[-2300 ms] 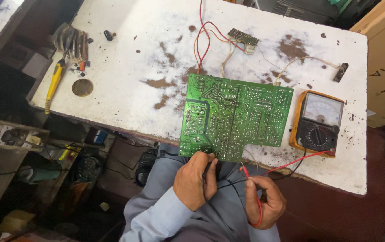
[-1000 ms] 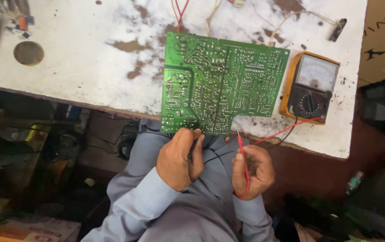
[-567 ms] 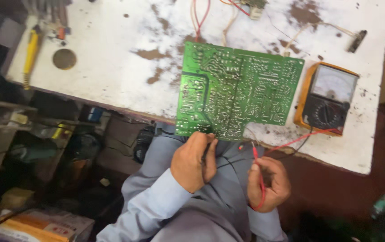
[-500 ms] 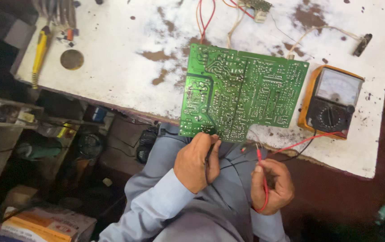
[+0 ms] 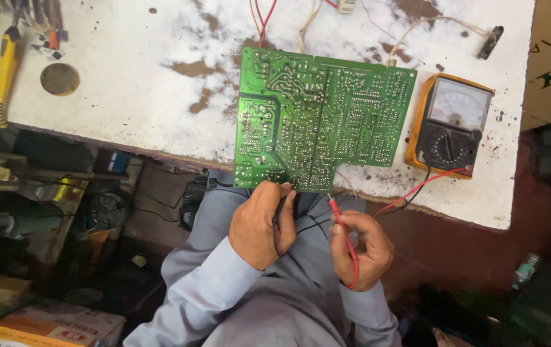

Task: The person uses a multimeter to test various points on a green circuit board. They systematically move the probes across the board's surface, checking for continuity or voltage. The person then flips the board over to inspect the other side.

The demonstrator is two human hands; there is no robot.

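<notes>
White-painted worktop (image 5: 128,115): chipped and stained, brown patches showing through the paint; it carries everything below.
Circuit board (image 5: 319,119): green, rectangular, solder side up, long axis running across the worktop; its near edge overhangs the worktop's front edge, directly ahead of both hands.
Multimeter (image 5: 449,125): analogue kind in an orange case, pale dial above a black selector knob, just beside the board's right end.
Left hand (image 5: 259,222): curled around a black probe (image 5: 280,209), knuckles touching the board's near edge; this hand is the nearer of the two to the board.
Right hand (image 5: 362,250): pinched narrowly on a red probe (image 5: 340,222), held like a pen, tip aimed up toward the board's lower right corner; whether the tip touches is hard to tell from here.
Leads: a red wire (image 5: 417,187) and a black one run from the meter's near edge down to the hands.
Yellow-handled tool (image 5: 6,71): lying at the far left of the worktop, well apart from the hands.
Round tin (image 5: 60,78): small, dull metal, just beside that tool.
</notes>
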